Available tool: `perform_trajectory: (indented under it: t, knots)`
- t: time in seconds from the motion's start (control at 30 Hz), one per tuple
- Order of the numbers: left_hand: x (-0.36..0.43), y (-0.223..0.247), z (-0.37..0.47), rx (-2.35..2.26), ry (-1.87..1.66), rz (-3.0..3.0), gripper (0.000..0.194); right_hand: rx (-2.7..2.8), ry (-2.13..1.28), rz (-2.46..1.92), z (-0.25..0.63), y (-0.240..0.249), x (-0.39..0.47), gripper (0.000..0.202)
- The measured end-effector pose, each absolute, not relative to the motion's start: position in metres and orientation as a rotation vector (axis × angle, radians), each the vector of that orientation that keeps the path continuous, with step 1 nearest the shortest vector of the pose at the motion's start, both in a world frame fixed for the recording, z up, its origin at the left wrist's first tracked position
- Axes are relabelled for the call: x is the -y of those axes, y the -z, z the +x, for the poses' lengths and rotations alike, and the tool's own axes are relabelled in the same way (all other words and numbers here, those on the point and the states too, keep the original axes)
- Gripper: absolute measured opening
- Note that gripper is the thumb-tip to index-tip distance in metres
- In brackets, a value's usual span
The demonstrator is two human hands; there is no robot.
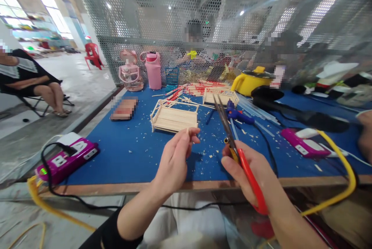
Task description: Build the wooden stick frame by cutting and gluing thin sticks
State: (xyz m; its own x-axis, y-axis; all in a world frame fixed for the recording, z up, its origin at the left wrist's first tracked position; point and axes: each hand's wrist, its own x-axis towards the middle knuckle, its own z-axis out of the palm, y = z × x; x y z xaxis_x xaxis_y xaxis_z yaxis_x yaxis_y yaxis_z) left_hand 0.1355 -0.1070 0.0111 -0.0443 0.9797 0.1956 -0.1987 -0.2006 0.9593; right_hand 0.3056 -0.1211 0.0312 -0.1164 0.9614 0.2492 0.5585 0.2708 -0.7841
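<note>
Over the blue table, my left hand [176,160] pinches a small pale wooden piece [188,129] between thumb and fingertips. My right hand [247,167] is wrapped round red-handled scissors [245,169], whose blades point up and away, slightly parted. A small wooden stick frame [176,117] with a slatted base and rails stands just beyond my left hand. Farther back sits a second stick frame [221,98], partly behind the scissor tips. The blue glue gun [240,115] lies to the right of the blades. Red-tipped sticks [203,87] are heaped at the back.
Pink bottles [153,70] stand by the mesh screen, near a yellow pot [251,82]. A phone [124,109] lies at left. Purple power strips [68,160] with cords sit on both sides. Clear glue sticks [255,109] and wood scraps are scattered about. A seated person is at far left.
</note>
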Motion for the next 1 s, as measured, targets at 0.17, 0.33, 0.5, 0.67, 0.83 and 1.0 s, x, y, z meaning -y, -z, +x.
perform_trajectory:
  t: [0.17,0.33,0.5,0.67,0.83,1.0]
  knots:
    - [0.108,0.000,0.133,-0.998,-1.476,1.230,0.027,1.923,-0.674,-1.377,0.312,-0.018,0.120,0.038]
    - [0.110,-0.005,0.131,-1.082,-1.452,1.419,0.026,2.033,-0.554,-1.475,0.306,-0.021,0.122,0.040]
    - [0.110,-0.006,0.129,-1.084,-1.414,1.526,0.026,2.108,-0.478,-1.423,0.300,-0.028,0.121,0.043]
    - [0.111,0.000,0.127,-1.083,-1.346,1.590,0.032,2.175,-0.410,-1.439,0.299,-0.035,0.121,0.043]
    - [0.113,0.001,0.127,-1.011,-1.371,1.598,0.027,2.186,-0.432,-1.404,0.301,-0.035,0.123,0.045]
    - [0.113,-0.003,0.128,-1.006,-1.356,1.650,0.022,2.187,-0.461,-1.398,0.303,-0.034,0.124,0.050]
